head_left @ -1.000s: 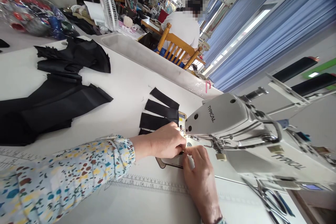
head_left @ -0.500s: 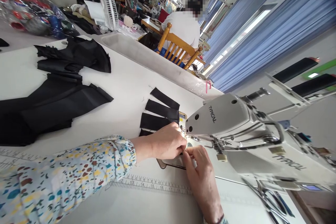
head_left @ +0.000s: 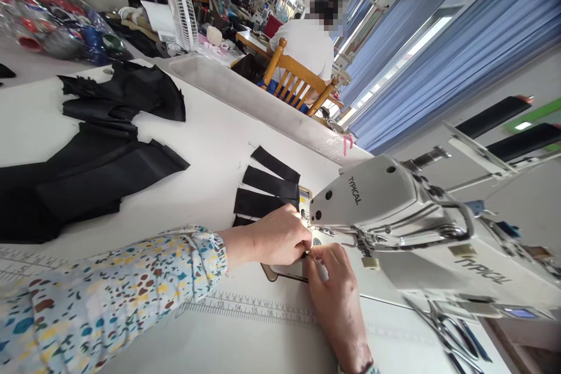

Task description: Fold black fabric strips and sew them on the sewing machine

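My left hand (head_left: 280, 236) is closed just in front of the sewing machine's (head_left: 353, 201) needle area, with the fingers curled down. Pinched together beside it is my right hand (head_left: 335, 283), thumb against forefinger, the tips almost touching the left fingers. Between the fingertips a small dark bit of black fabric strip shows; most of it is hidden by the hands. Several black strips (head_left: 266, 203) fan out on the white table beyond my left hand, their right ends side by side near the presser foot. One of them runs partly beneath my left wrist.
Black fabric pieces (head_left: 92, 181) lie at the left of the table. A ruler scale (head_left: 254, 308) runs along the near side. Scissors (head_left: 451, 333) rest at the lower right. Beyond the table trough (head_left: 245, 93), a person (head_left: 302, 44) sits on a wooden chair (head_left: 300, 79).
My right hand has shifted very slightly, its fingertips parting a little from the left fingers. My left hand, the strips and the machine look the same.
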Motion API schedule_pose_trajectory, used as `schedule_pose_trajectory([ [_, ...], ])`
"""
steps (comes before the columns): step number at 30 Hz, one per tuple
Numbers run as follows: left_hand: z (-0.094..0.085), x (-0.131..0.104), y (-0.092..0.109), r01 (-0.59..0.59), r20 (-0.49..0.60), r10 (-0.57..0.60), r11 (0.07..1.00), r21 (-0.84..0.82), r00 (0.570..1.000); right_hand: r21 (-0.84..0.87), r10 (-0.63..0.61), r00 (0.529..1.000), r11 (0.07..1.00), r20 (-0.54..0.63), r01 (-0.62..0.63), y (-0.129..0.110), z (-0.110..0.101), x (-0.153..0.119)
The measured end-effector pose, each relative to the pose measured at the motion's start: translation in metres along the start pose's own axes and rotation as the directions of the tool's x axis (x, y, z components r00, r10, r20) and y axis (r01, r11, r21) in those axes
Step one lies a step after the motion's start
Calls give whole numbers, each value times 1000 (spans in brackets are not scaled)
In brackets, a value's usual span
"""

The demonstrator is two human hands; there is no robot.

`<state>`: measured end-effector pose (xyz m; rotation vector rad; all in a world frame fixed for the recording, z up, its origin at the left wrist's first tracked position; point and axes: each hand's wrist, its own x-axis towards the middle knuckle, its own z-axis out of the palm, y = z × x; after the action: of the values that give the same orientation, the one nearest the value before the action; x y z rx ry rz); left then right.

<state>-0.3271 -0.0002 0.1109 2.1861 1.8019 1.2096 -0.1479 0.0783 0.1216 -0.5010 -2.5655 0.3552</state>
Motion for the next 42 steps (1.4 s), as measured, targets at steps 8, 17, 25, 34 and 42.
schedule_pose_trajectory([
  [8, 0, -2, 1, -1, -5, 1, 999, -34, 1000, 41, 117, 992, 992, 46, -119, 4, -2, -1],
  [17, -6, -4, 2, 11, -28, -12, 1000, -20, 1000, 195, 113, 974, 969, 196, -152, 9, -13, 6],
  [25, -8, -4, 8, 44, -37, -42, 998, 49, 998, 182, 119, 970, 970, 213, -159, 8, -3, 9],
  [34, -19, 0, 16, 135, 105, -137, 990, 33, 985, 282, 123, 979, 945, 160, -165, 10, -6, 9],
  [42, -23, 8, 11, 129, 178, -129, 992, 13, 976, 281, 195, 961, 928, 195, -245, 9, -6, 8],
])
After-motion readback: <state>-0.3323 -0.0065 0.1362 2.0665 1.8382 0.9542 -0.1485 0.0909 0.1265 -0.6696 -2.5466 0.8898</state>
